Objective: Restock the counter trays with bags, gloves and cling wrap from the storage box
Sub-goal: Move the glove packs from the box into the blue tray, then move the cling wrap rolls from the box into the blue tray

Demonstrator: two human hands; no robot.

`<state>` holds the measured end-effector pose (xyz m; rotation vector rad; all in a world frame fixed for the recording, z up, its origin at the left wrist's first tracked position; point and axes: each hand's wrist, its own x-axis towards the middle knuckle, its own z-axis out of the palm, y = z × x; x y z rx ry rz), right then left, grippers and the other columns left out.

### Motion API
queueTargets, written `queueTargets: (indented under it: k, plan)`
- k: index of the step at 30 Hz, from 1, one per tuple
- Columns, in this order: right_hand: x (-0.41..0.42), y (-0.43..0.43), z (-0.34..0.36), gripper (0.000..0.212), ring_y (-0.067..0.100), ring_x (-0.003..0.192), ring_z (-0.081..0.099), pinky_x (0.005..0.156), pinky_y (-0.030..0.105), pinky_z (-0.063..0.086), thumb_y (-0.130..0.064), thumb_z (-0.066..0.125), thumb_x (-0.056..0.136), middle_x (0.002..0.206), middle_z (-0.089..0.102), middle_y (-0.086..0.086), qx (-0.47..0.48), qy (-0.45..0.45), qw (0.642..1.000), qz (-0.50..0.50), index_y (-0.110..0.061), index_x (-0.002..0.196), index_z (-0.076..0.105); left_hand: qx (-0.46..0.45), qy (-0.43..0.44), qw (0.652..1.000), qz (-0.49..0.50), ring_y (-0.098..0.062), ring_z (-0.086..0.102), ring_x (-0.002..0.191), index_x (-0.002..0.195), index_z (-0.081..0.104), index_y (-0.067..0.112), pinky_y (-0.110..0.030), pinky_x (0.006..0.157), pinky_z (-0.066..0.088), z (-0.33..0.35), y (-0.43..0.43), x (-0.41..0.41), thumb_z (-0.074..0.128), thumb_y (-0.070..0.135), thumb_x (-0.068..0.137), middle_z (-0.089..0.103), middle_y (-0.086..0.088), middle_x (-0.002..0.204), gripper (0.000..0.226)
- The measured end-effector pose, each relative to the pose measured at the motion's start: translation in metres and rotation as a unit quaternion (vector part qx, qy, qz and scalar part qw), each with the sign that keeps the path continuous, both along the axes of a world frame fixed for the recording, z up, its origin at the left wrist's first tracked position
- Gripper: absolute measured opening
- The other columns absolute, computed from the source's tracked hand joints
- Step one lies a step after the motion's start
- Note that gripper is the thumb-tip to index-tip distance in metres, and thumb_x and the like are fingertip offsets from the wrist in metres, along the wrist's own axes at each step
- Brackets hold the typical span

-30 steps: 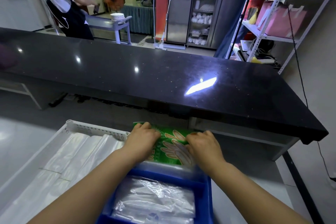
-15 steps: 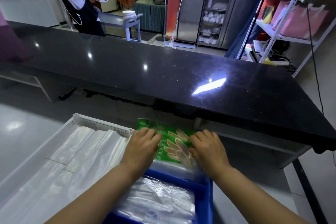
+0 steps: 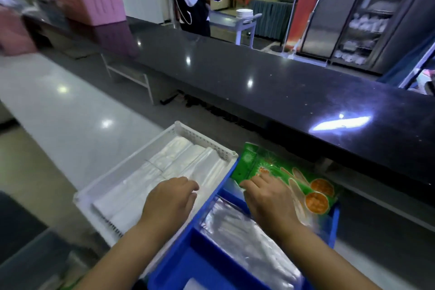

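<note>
Ideally, flat right hand (image 3: 268,198) seats green printed glove packet (image 3: 277,168) level in blue plastic tray (image 3: 208,205); left hand (image 3: 169,202) loose, empty.

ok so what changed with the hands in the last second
The left hand came off the green glove pack and moved left, over the bags in the white tray. The right hand stays on the pack at the far end of the blue tray. Trays and bags unchanged.
</note>
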<state>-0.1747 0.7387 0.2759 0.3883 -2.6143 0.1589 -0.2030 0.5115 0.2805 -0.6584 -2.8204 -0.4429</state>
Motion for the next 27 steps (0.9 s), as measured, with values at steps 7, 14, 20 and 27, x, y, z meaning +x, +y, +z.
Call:
queueTargets:
  k: [7, 14, 20, 27]
  plan:
    - [-0.007, -0.111, 0.011, 0.023, 0.026, 0.054, 0.061, 0.043, 0.029, 0.049, -0.002, 0.082, 0.054, 0.06, 0.066, 0.004, 0.012, -0.018, 0.995, 0.094, -0.013, 0.072, 0.072, 0.067, -0.036, 0.984, 0.163, -0.027, 0.066, 0.085, 0.092, 0.073, 0.017, -0.034, 0.069, 0.048, 0.003, -0.135, 0.035, 0.064, 0.014, 0.083, 0.073, -0.002, 0.088, 0.013]
    - [-0.007, -0.265, 0.021, 0.018, 0.021, 0.054, 0.063, 0.044, 0.028, 0.052, -0.008, 0.081, 0.062, 0.062, 0.069, 0.0, 0.007, -0.038, 0.987, 0.153, -0.018, 0.075, 0.073, 0.073, -0.017, 0.964, 0.254, -0.026, 0.065, 0.067, 0.076, 0.072, 0.016, -0.034, 0.057, 0.05, 0.002, -0.297, 0.079, 0.076, 0.008, 0.072, 0.071, -0.002, 0.073, 0.01]
    - [-0.002, -0.394, -0.006, 0.016, 0.024, 0.059, 0.062, 0.046, 0.036, 0.052, -0.009, 0.073, 0.068, 0.069, 0.068, 0.003, 0.007, -0.065, 0.975, 0.212, -0.015, 0.083, 0.071, 0.076, -0.049, 0.937, 0.336, -0.021, 0.065, 0.078, 0.084, 0.071, 0.022, -0.033, 0.061, 0.048, -0.028, -0.435, 0.113, 0.066, 0.017, 0.082, 0.071, 0.003, 0.082, 0.007]
    - [0.023, -0.487, -0.065, 0.032, 0.018, 0.058, 0.06, 0.044, 0.025, 0.04, -0.01, 0.082, 0.059, 0.071, 0.065, -0.001, 0.037, -0.174, 0.957, 0.227, -0.016, 0.088, 0.068, 0.066, -0.131, 0.915, 0.375, -0.016, 0.063, 0.084, 0.09, 0.068, 0.028, -0.026, 0.058, 0.034, -0.088, -0.535, 0.153, 0.057, 0.025, 0.087, 0.07, 0.009, 0.091, 0.012]
